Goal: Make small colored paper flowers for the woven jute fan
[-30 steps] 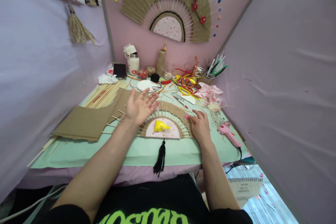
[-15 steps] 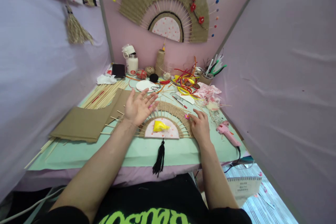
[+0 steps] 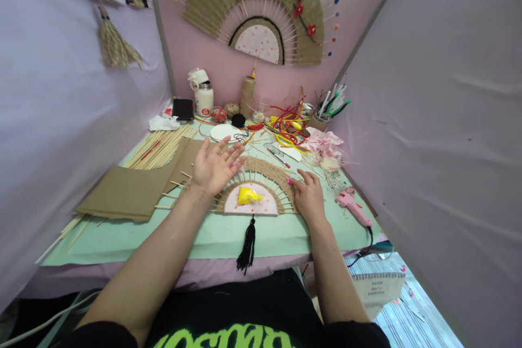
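My left hand (image 3: 216, 166) is palm up with its fingers spread, above the left part of a woven twine fan (image 3: 271, 168). A bit of pink (image 3: 233, 165) shows by its fingers; whether it is held or lies behind them I cannot tell. My right hand (image 3: 310, 196) rests over the fan's right side, fingers bent, its fingertips at a small pink flower (image 3: 288, 180). On the fan's white, pink-dotted half-circle (image 3: 232, 204) lies a yellow packet (image 3: 249, 196). A black tassel (image 3: 246, 244) hangs from its lower edge.
A pink glue gun (image 3: 354, 206) lies on the right with its cord over the edge. Folded brown card (image 3: 122, 193) and thin sticks (image 3: 159, 147) are at left. Behind are a white bottle (image 3: 204, 99), a twine spool (image 3: 247, 97), pipe cleaners (image 3: 285, 128) and a pen (image 3: 278, 157).
The whole view shifts very slightly left. My right hand turns a little at the pink flower, whose yellow centre no longer shows clearly. My left hand stays in place.
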### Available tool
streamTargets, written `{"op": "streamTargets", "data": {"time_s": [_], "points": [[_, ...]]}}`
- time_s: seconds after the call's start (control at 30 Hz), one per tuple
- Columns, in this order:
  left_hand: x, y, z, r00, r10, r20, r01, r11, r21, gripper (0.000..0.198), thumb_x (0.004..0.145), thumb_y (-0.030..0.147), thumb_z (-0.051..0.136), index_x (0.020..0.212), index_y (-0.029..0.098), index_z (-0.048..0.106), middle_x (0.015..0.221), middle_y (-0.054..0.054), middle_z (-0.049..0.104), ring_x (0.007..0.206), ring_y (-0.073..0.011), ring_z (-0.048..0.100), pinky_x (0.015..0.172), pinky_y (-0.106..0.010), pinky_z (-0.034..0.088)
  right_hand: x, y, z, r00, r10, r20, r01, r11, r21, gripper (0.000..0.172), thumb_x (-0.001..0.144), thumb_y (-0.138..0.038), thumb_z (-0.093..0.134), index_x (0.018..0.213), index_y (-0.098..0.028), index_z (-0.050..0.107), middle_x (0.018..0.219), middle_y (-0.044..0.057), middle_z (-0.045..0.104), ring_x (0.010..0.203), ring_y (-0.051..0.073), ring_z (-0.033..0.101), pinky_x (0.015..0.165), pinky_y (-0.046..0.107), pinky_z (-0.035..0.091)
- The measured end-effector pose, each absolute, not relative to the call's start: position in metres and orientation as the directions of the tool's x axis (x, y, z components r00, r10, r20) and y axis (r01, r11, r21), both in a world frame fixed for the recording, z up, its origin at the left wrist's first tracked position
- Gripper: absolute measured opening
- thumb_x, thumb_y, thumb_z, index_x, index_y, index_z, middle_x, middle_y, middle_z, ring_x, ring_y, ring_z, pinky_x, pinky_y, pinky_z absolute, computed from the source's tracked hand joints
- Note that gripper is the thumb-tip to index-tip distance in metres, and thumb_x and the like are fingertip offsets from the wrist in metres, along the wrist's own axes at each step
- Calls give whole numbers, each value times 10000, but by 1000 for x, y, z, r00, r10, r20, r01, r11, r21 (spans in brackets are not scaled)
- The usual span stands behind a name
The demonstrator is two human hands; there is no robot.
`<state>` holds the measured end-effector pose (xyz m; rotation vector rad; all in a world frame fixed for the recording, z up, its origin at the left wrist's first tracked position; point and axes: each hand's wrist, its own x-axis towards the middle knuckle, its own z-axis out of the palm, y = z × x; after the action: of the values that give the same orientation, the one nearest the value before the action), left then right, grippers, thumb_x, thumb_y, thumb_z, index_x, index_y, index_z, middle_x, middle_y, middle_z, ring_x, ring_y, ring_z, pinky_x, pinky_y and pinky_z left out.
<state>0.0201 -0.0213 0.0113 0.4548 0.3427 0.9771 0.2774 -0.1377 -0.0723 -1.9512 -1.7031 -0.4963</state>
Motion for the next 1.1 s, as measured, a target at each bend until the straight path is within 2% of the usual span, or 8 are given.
{"op": "streamTargets", "data": {"time_s": [0.53,0.8,1.1], "points": [[20,-22,12,516,854,-71,-703,469,535,475,869,545,432,1115,170,589,1052,-120,661,1087,-242,624,928,-412,505,276,-138,-71,129,814,566,991,-88,-98,294,846,-120,494,927,-227,756,1216,91,622,1123,276,449,940,453,451],[20,-21,11,522,850,-70,-704,475,528,463,871,542,425,1079,169,604,1044,-126,659,1097,-255,617,915,-410,513,279,-140,-73,208,760,616,975,-108,-196,436,810,-31,412,1090,-184,709,1235,126,600,1146,265,423,994,471,428],[21,-21,11,520,852,-66,-707,472,526,443,873,517,433,1079,165,605,1045,-126,654,1094,-260,620,904,-410,522,277,-138,-73,174,817,550,984,-132,-116,374,853,-78,449,1030,-221,746,1271,112,594,1148,284,420,987,459,430]]}}
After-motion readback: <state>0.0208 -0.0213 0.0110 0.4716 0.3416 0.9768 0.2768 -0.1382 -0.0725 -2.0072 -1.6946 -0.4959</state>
